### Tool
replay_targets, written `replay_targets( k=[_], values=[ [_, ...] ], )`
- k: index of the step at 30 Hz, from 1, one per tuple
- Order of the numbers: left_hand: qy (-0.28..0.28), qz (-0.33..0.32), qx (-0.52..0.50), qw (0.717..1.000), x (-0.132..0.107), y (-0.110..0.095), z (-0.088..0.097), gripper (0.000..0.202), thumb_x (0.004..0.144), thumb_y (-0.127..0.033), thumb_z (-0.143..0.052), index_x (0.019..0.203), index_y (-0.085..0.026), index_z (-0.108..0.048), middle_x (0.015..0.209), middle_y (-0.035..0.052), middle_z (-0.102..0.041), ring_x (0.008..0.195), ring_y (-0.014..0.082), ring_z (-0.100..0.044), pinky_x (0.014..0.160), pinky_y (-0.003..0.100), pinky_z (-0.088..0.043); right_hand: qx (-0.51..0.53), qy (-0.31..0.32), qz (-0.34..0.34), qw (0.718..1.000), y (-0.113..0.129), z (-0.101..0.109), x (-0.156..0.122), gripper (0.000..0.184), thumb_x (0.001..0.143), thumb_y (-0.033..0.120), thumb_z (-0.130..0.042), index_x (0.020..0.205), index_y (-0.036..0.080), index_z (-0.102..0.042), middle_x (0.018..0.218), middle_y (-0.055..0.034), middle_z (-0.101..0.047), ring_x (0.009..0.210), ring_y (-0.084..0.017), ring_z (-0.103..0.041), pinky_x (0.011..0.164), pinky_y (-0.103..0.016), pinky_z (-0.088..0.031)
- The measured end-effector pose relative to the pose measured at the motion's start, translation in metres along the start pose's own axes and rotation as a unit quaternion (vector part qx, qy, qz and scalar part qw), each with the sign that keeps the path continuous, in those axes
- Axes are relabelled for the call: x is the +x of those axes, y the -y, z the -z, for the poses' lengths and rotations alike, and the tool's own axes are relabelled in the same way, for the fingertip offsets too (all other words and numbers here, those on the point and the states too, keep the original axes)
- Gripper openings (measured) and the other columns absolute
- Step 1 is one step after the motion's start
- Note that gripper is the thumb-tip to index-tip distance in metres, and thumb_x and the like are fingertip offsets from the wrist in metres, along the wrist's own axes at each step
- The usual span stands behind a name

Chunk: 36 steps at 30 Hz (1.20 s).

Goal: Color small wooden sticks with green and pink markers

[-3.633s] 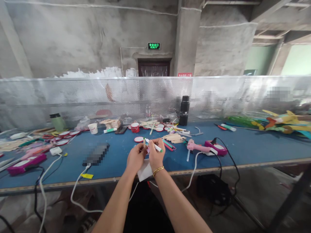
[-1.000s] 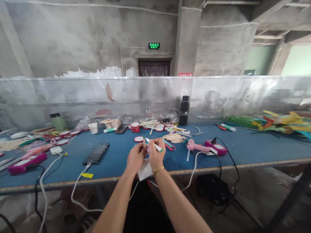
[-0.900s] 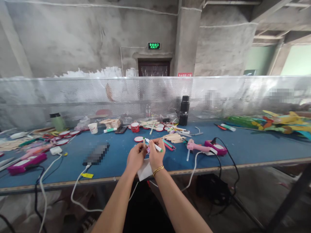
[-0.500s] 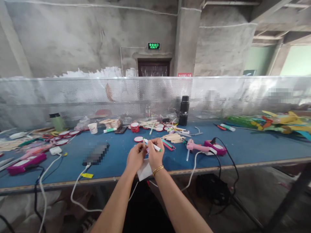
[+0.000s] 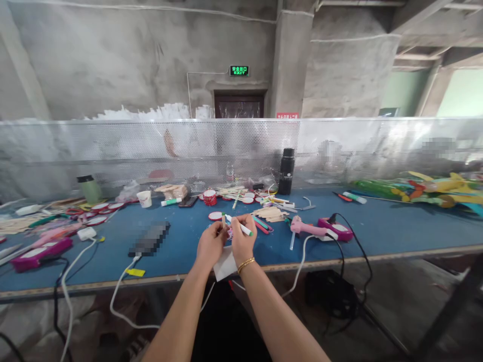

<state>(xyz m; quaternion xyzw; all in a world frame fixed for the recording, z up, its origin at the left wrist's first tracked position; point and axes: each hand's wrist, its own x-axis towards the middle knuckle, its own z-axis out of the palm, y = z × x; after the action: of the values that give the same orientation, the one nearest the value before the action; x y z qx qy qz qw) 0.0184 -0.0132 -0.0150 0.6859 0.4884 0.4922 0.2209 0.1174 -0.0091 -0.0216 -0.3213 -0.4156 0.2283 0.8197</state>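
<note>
Close to the table's front edge, my left hand [image 5: 211,245] pinches a short wooden craft stick [image 5: 223,221] upright; its top end is green. My right hand [image 5: 243,240] is closed on a white marker pen [image 5: 246,230] with a green end, its other end pointing at the stick. Whether the tip touches the stick I cannot tell. Under both hands lies a white sheet of paper [image 5: 225,263], partly over the edge. A small pinkish-purple item between the hands is mostly hidden. Just beyond them is a red-rimmed white disc [image 5: 215,216].
On the blue table [image 5: 181,269] lie a pink glue gun [image 5: 311,229], a purple power strip [image 5: 335,231] and a phone [image 5: 150,239] on a cable. Behind are wooden sticks [image 5: 269,215], a red drum [image 5: 210,197], a paper cup [image 5: 144,199] and a black bottle [image 5: 287,172].
My right hand and the marker have shifted very slightly to the right, and the marker's front end now shows beside the stick. My left hand keeps its hold on the stick.
</note>
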Motion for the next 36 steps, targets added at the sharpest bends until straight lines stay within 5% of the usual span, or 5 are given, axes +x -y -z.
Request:
replay_targets(
  k=[36],
  values=[
    [0.002,0.004,0.008,1.000,-0.0011,-0.0031,0.0006,0.024,0.091,-0.040,-0.055,0.081,-0.022,-0.066,0.072,0.0008,-0.066,0.065,0.0166,-0.055,0.062,0.026,-0.039,-0.001,0.004,0.006,1.000,0.0016,-0.0001,-0.0005,0.018,0.085,0.033,-0.062,0.074,0.021,-0.053,0.063,0.0049,-0.057,0.057,-0.012,-0.051,0.058,-0.025,-0.043]
  ],
)
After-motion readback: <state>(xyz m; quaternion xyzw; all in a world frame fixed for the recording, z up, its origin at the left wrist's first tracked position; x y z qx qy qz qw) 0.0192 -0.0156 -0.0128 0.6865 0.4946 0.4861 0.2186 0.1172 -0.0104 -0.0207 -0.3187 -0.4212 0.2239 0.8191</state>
